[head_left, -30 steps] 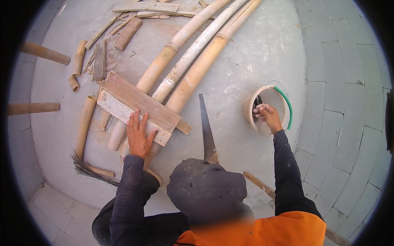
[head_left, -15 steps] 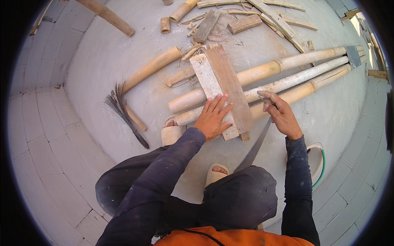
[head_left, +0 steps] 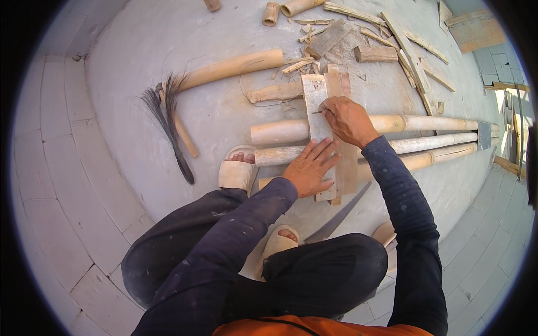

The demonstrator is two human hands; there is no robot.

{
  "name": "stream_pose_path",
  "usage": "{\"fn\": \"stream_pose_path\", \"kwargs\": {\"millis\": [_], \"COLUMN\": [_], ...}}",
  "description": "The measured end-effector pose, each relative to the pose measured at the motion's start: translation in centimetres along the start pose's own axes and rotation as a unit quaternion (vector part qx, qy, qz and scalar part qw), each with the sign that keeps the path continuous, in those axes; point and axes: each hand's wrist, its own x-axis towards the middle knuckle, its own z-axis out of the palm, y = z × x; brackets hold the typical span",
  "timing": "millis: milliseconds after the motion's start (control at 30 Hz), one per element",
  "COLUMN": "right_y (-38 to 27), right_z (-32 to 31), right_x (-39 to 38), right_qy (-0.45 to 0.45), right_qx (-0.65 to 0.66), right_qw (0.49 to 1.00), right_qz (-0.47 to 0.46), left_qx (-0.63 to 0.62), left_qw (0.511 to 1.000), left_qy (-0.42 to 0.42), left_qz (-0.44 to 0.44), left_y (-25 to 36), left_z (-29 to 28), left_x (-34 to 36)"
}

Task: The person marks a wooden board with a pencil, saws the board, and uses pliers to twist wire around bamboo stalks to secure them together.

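My left hand (head_left: 309,171) lies with fingers spread on a whitish, worn board (head_left: 315,89), pressing its lower part. Higher up on the same board, my right hand (head_left: 348,122) pinches a thin dark stick-like piece (head_left: 318,112), its tip at the board's face; I cannot tell its exact kind. Beside the whitish board is a brown board (head_left: 348,173), partly behind my right hand. Both lie across several bamboo poles (head_left: 280,131) on the floor. A hand saw blade (head_left: 342,215) rests on the floor by my right knee, its handle hidden.
At the left lie a bundle of dark bristles (head_left: 171,134) and a loose bamboo length (head_left: 235,67). Wood scraps (head_left: 375,54) and short bamboo pieces (head_left: 270,14) are scattered at the back. A grey plate (head_left: 484,135) crosses the poles' far right ends. Pale block walls (head_left: 78,213) bound the floor.
My right hand has moved up and left from beside the boards onto the whitish one, bringing the thin piece to its surface. My left hand stays on the board. The view has shifted.
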Motion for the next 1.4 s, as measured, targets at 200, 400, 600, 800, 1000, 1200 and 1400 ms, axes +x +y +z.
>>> {"fn": "stream_pose_path", "kwargs": {"millis": [200, 400, 600, 800, 1000, 1200, 1400], "right_y": [0.3, 0.6, 0.5, 0.9, 4.1, 6.1, 6.5], "right_z": [0.2, 0.2, -0.3, -0.5, -2.8, -4.6, -3.0], "right_x": [0.3, 0.7, 0.9, 1.2, -1.1, -4.0, -4.6], "right_qy": [-0.006, 0.012, -0.007, -0.029, -0.04, 0.027, 0.031], "right_qx": [-0.014, -0.011, -0.016, -0.002, -0.017, 0.027, 0.037], "right_qw": [0.999, 0.998, 0.998, 0.998, 0.999, 0.998, 0.996], "right_qz": [-0.032, -0.068, -0.057, -0.059, 0.005, 0.057, 0.069], "left_qx": [-0.011, -0.006, 0.001, 0.01, 0.028, 0.046, 0.06], "left_qw": [1.0, 1.0, 1.0, 1.0, 0.999, 0.998, 0.998], "left_qy": [0.013, 0.005, 0.007, 0.02, 0.028, 0.03, 0.018], "left_qz": [0.002, -0.006, -0.007, -0.002, -0.003, -0.008, -0.015], "left_y": [-0.2, 0.0, 0.0, 0.0, 0.1, 0.1, 0.8], "left_z": [0.2, 0.3, 0.4, 0.4, 0.7, 0.6, 0.4], "left_x": [0.0, 0.1, 0.2, 0.0, 0.0, 0.1, 0.3]}}
